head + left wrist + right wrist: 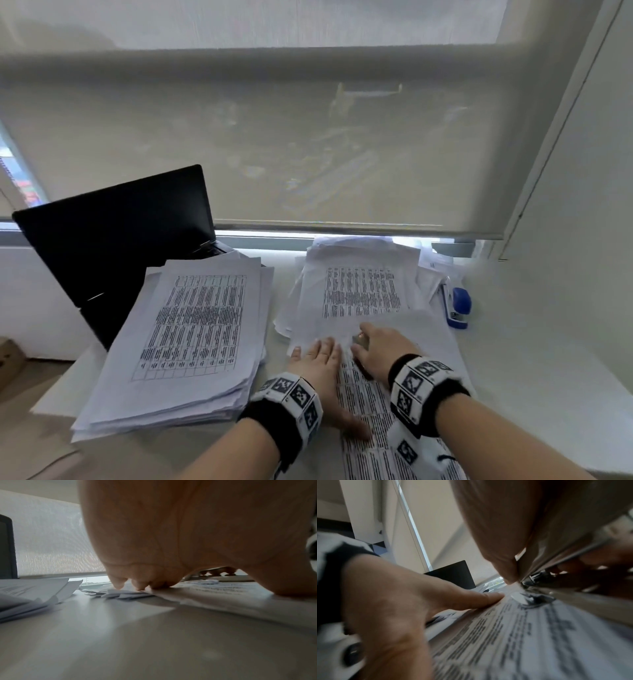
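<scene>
Your right hand [380,346] curls round what seems a silver metal stapler [573,547], nose pointing forward-left onto the white printed sheet's [363,404] far corner. Your left hand [322,366] presses it flat, fingers together. The sheet lies on the pale desk [513,342], lengthwise away from you.

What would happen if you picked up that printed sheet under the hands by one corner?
It would probably droop: the printed sheet looks thin, and the page turned over by the right hand bends softly. It seems light and may slide over the papers beneath; the left hand presses flat on it, perhaps to stop that.
</scene>
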`<state>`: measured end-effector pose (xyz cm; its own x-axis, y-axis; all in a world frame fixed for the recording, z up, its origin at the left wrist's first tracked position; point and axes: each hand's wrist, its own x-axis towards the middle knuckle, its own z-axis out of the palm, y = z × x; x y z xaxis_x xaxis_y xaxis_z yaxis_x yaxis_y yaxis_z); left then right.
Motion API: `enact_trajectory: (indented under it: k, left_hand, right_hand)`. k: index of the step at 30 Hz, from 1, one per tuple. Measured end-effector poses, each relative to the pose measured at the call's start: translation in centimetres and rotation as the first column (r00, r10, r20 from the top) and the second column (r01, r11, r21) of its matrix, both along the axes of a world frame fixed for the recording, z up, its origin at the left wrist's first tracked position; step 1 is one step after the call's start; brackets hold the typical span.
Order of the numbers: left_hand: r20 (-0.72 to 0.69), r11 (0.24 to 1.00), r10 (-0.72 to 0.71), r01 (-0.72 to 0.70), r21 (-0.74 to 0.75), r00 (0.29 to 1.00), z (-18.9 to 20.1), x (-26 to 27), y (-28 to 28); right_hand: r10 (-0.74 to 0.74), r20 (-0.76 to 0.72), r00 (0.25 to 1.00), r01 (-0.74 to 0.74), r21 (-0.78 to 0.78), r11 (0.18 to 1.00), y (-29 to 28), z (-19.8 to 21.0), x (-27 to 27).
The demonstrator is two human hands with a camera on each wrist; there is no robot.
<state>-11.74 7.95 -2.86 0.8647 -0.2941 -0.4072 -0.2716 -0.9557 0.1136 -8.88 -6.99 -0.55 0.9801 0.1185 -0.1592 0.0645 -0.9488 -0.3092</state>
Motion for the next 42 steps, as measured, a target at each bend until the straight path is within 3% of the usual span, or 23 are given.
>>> enact_trajectory:
  k: [9, 15, 19, 26, 32, 37, 39, 42]
  left_hand:
    - [0.039, 0.999, -0.039, 0.038, 0.028, 0.998, -0.1, 0.1, -0.1]
    - [0.034, 0.999, -0.045, 0.044, 0.031, 0.998, -0.3, 0.3, 0.2]
    - [0.032, 0.999, -0.034, 0.033, 0.019, 0.999, -0.3, -0.2, 0.3]
    - [0.062, 0.999, -0.034, 0.033, 0.014, 0.997, -0.3, -0.4, 0.2]
    - [0.067, 0.998, -0.037, 0.034, 0.046, 0.997, 0.0, -0.4, 0.1]
    - [0.016, 0.994, -0.047, 0.045, 0.095, 0.999, 0.7, -0.3, -0.2]
    - [0.003, 0.989, -0.055, 0.054, 0.139, 0.999, 1.3, -0.2, -0.5]
    - [-0.014, 0.974, -0.105, 0.106, 0.200, 0.994, 2.5, -0.2, -1.2]
  right_hand:
    - [-0.237, -0.030, 0.971, 0.239, 0.155, 0.959, 4.2, -0.3, 4.9]
    - [-0.208, 0.065, 0.976, 0.192, 0.198, 0.961, 2.8, -0.1, 3.9]
    - [-0.099, 0.036, 0.994, 0.096, 0.078, 0.992, 0.7, 0.1, 1.9]
    - [-0.102, -0.003, 0.995, 0.102, 0.019, 0.995, 1.9, 0.0, 2.3]
    - [-0.277, 0.034, 0.960, 0.266, 0.191, 0.945, 3.4, 0.3, 4.6]
    - [-0.369, 0.130, 0.920, 0.284, 0.428, 0.858, 1.7, 1.4, 4.5]
    - [-0.354, 0.128, 0.926, 0.252, 0.487, 0.836, -0.3, 1.8, 3.6]
    - [-0.241, 0.080, 0.967, 0.190, 0.402, 0.896, -3.6, 1.5, 2.4]
